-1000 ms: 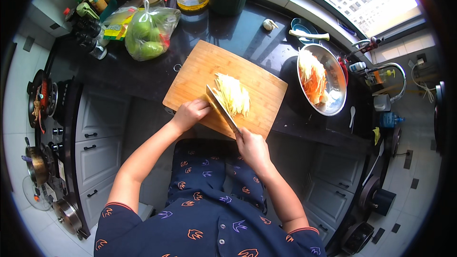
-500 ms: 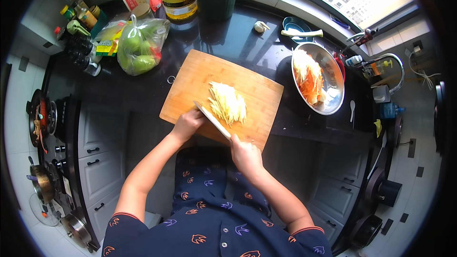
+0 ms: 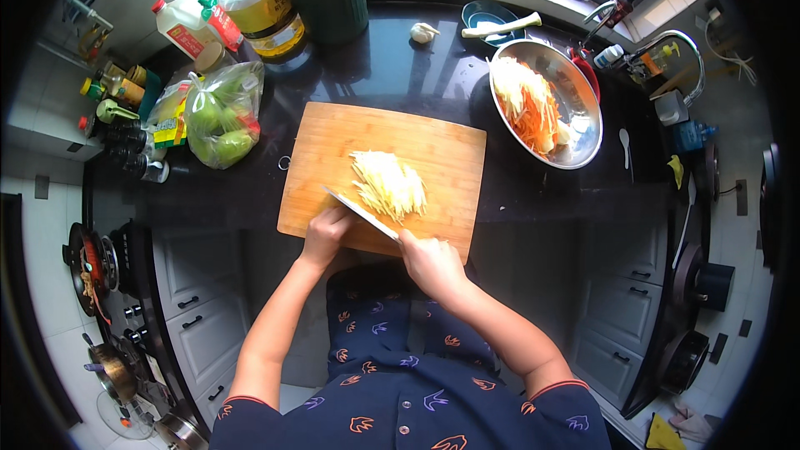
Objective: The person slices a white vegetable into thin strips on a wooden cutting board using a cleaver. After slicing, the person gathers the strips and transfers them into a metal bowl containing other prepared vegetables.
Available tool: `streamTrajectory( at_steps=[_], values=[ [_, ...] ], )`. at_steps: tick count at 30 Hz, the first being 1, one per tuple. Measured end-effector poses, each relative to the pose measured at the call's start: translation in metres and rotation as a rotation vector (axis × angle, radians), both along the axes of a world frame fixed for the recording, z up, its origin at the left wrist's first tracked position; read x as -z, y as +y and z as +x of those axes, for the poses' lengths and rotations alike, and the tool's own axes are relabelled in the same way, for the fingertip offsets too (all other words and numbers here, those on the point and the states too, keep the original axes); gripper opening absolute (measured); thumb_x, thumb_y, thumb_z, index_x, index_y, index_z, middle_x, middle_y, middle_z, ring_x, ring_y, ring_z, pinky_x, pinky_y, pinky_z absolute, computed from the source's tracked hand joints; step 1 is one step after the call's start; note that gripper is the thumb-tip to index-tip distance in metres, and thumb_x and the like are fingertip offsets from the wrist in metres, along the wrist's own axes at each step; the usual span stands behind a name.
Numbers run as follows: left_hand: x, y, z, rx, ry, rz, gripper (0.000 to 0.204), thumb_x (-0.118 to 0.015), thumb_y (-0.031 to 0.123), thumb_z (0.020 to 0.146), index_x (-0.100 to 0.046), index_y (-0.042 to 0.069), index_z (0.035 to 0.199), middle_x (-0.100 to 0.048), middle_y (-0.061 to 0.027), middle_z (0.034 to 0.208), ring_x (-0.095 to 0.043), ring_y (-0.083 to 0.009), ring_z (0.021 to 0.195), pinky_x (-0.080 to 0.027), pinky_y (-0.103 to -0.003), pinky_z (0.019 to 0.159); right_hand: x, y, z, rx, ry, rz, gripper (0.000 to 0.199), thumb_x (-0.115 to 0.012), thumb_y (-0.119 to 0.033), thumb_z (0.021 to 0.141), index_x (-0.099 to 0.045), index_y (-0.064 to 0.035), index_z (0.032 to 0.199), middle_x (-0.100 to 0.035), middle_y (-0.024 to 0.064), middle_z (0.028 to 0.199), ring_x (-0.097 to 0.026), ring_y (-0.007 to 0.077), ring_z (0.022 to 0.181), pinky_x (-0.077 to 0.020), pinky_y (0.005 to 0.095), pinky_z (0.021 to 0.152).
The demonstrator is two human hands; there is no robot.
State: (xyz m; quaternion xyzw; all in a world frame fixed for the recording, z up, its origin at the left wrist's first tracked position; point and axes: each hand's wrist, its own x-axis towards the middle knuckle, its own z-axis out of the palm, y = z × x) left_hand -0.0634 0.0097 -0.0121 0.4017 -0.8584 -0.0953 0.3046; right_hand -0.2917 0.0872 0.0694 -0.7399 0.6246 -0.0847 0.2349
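Note:
On the wooden cutting board (image 3: 450,150) lies a pile of thin pale yellow-green shreds (image 3: 390,186). My right hand (image 3: 433,262) is closed round the handle of a kitchen knife (image 3: 367,215). The blade slants up and left over the near part of the board, just below the pile. My left hand (image 3: 325,235) is by the board's near edge, its bent fingers together against the near side of the blade. What those fingers hold, if anything, is hidden.
To the right stands a metal bowl (image 3: 587,121) with orange and pale shreds. Behind it are a blue-green dish (image 3: 483,15) and a garlic bulb (image 3: 423,32). A plastic bag of green produce (image 3: 221,121) sits left, near an oil jug (image 3: 258,8) and a dark utensil holder (image 3: 329,0).
The view has shifted and turned, so the board appears straighter. The knife stays in my right hand beside the pile, with my left hand still at the blade.

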Motion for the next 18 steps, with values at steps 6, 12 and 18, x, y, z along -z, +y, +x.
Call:
streamTrajectory(
  at_steps=[6,12,18],
  values=[
    [0.002,0.002,0.001,-0.012,0.001,0.035,0.019,-0.067,-0.001,0.072,-0.076,0.006,0.088,-0.071,-0.0103,0.091,-0.070,-0.0299,0.085,-0.058,-0.038,0.071,0.003,0.000,0.000,0.020,-0.073,-0.026,0.012,-0.057,-0.017,0.099,-0.056,-0.0066,0.096,-0.061,0.0209,0.060,-0.064,0.0450,0.058,-0.0540,0.0547,0.056],
    [-0.001,0.002,-0.001,-0.014,-0.019,-0.033,0.021,-0.067,0.003,0.076,-0.077,0.012,0.092,-0.069,-0.0045,0.089,-0.069,-0.0244,0.084,-0.058,-0.035,0.069,-0.016,0.004,-0.001,0.010,-0.038,0.033,0.003,-0.054,-0.009,0.094,-0.054,-0.0054,0.093,-0.065,0.0211,0.063,-0.068,0.0407,0.060,-0.0559,0.0514,0.055],
    [0.001,0.003,-0.001,-0.027,-0.010,-0.008,0.019,-0.066,0.003,0.076,-0.075,0.010,0.091,-0.070,-0.0061,0.091,-0.069,-0.0260,0.085,-0.058,-0.036,0.070,0.004,-0.004,0.006,0.035,-0.103,0.006,0.006,-0.055,-0.011,0.096,-0.056,-0.0055,0.093,-0.065,0.0225,0.065,-0.068,0.0430,0.061,-0.0556,0.0537,0.057]
  ],
)
